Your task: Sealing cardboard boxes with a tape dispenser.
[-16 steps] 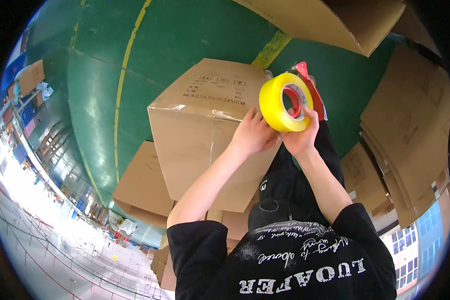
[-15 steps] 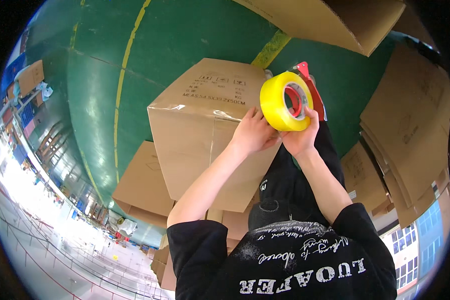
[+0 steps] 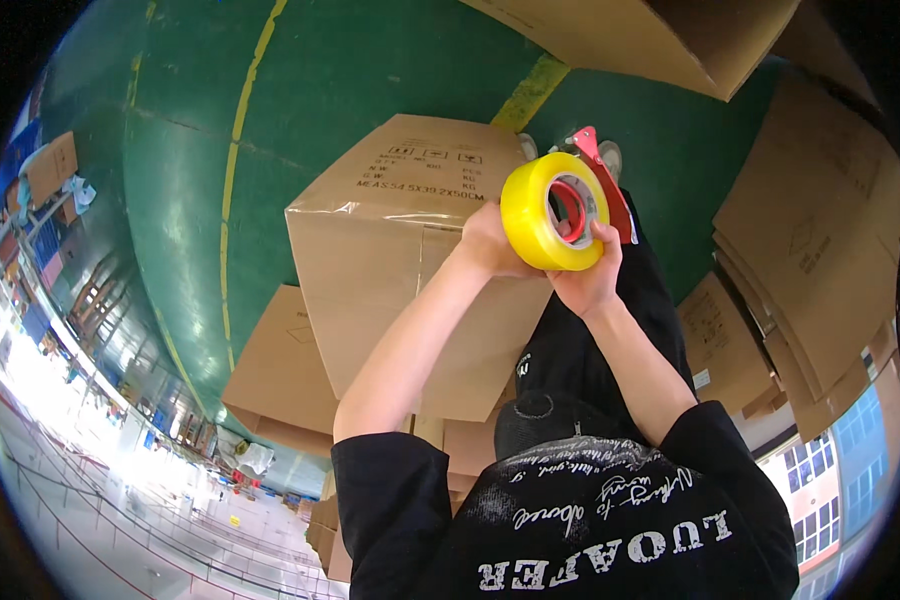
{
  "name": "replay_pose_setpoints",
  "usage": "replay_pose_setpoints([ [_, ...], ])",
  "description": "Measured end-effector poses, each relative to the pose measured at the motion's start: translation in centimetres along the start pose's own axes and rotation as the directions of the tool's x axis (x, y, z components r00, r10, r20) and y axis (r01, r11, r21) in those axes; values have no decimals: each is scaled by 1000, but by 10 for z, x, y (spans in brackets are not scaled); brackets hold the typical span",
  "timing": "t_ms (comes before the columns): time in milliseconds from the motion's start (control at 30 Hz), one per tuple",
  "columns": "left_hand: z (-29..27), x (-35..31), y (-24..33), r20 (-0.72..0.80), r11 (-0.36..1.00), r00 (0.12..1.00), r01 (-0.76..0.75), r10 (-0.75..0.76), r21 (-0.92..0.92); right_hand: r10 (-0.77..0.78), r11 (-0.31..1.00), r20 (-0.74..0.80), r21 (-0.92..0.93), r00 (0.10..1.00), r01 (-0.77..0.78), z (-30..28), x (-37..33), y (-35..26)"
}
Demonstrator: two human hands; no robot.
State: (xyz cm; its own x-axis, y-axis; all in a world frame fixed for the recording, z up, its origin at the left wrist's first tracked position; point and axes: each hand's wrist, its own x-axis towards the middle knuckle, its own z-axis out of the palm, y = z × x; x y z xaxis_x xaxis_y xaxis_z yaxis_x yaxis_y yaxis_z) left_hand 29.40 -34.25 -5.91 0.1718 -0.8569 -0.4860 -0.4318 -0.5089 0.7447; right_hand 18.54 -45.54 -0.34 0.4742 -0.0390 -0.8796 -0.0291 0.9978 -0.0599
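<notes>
Yellow tape [image 3: 528, 215] in right hand [image 3: 588, 285] near carton [image 3: 380, 280] edge, green floor [image 3: 360, 70] beyond

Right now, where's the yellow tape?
In the head view, the tape is a bit above and right of the middle, held in the right hand, with the big box to its left.

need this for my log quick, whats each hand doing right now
Left hand: fingers mostly hidden behind the yellow tape roll; open or closed cannot be told.
Right hand: closed, holding the yellow tape roll with its red dispenser.
</notes>
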Motion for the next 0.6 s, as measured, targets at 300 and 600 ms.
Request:
replay_pose_setpoints([
  [300, 29, 11, -41, -220, 970, 948, -242, 231, -25, 37, 999, 57, -7, 998, -37, -25, 11, 2],
  [600, -35, -50, 30, -218, 969, 970, 153, -110, 193, -57, 998, -11, -8, 998, 57, -13, 8, 8],
])
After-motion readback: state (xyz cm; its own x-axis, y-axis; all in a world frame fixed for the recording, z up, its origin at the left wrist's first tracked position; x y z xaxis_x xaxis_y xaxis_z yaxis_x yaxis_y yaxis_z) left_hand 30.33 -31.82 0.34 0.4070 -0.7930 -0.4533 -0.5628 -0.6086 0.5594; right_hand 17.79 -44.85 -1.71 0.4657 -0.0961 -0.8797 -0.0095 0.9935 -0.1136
